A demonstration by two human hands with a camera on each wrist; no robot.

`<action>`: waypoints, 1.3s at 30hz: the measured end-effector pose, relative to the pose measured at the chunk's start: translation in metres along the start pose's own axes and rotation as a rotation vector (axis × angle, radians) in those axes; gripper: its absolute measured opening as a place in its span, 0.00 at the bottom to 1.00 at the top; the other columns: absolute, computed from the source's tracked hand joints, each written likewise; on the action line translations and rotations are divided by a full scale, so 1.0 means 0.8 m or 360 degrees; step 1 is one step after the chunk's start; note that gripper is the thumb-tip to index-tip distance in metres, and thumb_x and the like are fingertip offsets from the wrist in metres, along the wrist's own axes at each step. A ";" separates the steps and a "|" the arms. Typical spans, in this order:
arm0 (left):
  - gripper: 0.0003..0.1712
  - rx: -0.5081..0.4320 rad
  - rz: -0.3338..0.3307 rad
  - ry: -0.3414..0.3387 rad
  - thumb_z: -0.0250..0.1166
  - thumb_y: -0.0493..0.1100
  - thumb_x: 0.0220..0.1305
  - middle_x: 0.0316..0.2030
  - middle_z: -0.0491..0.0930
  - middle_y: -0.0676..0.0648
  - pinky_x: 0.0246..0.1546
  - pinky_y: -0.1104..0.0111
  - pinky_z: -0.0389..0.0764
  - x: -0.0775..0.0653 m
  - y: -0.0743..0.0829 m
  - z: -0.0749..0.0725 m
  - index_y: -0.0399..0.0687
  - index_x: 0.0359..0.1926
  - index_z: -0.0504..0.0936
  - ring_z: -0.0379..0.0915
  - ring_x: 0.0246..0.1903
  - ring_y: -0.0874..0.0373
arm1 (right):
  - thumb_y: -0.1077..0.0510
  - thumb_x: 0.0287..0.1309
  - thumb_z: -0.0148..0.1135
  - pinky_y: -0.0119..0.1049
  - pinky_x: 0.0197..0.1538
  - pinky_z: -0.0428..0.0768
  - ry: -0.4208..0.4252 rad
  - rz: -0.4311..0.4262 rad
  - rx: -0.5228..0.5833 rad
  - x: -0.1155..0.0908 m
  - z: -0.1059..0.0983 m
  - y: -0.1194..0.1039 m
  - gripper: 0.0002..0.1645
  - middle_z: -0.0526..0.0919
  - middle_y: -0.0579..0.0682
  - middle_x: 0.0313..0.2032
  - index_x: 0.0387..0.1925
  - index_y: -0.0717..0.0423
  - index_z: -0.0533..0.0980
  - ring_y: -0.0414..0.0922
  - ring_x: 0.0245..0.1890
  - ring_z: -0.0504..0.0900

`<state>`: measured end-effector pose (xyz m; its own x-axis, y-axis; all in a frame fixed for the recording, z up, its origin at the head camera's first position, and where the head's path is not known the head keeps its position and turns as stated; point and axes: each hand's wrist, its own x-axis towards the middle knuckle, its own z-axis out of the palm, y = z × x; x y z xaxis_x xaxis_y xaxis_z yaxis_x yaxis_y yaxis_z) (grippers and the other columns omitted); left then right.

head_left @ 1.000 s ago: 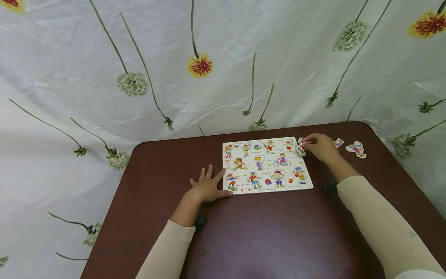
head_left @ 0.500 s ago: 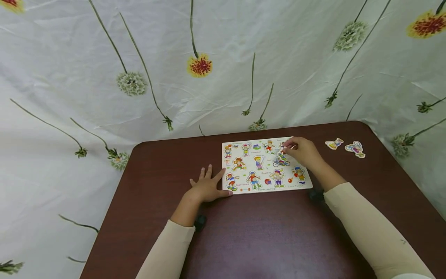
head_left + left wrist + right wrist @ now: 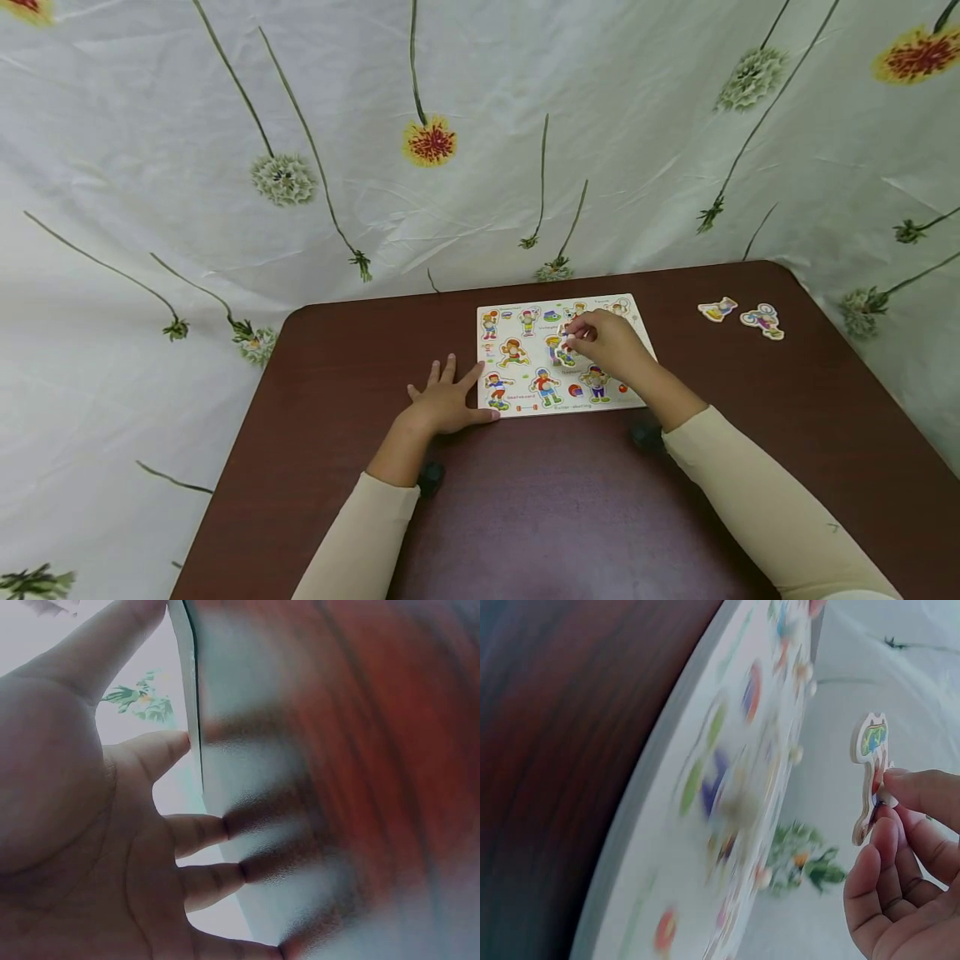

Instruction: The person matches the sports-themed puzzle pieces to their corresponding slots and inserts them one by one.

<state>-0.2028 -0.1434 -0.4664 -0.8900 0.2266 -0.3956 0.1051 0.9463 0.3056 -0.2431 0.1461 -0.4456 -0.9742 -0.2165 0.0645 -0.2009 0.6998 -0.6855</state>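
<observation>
A white puzzle board (image 3: pixel 507 328) with colourful sports figures lies on the table. My left hand (image 3: pixel 442 408) is spread flat at its left edge, with thumb and index finger touching the board. In the left wrist view the fingers (image 3: pixel 199 829) are straight, their tips on the tabletop. Above the middle of the board, my right hand (image 3: pixel 617 346) pinches a puzzle piece (image 3: pixel 874 761) by its small knob. The right wrist view shows this piece lifted clear of the board, with a green and blue patch at one end. My right hand covers part of the board's right side.
Two loose puzzle pieces, one (image 3: pixel 717 310) beside the other (image 3: pixel 762 321), lie right of the board. The dark brown table (image 3: pixel 345 358) ends at a back edge before a flower-patterned cloth (image 3: pixel 480 208). Several fitted pieces have raised knobs.
My right hand has carried the pinched puzzle piece leftward from beside the board's upper right edge to above its middle. The left hand has stayed in place.
</observation>
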 end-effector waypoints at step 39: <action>0.54 -0.0021 0.0042 -0.0003 0.65 0.71 0.61 0.81 0.36 0.34 0.64 0.21 0.41 -0.004 0.000 -0.002 0.68 0.81 0.50 0.28 0.79 0.32 | 0.66 0.55 0.69 0.32 0.34 0.72 -0.0379 -0.0286 -0.0270 0.011 0.112 -0.087 0.05 0.77 0.47 0.30 0.33 0.56 0.81 0.40 0.29 0.72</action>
<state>-0.2005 -0.1441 -0.4635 -0.8862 0.2521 -0.3888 0.1228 0.9368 0.3275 -0.2281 0.0343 -0.4624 -0.8742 -0.4855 -0.0115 -0.4010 0.7351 -0.5467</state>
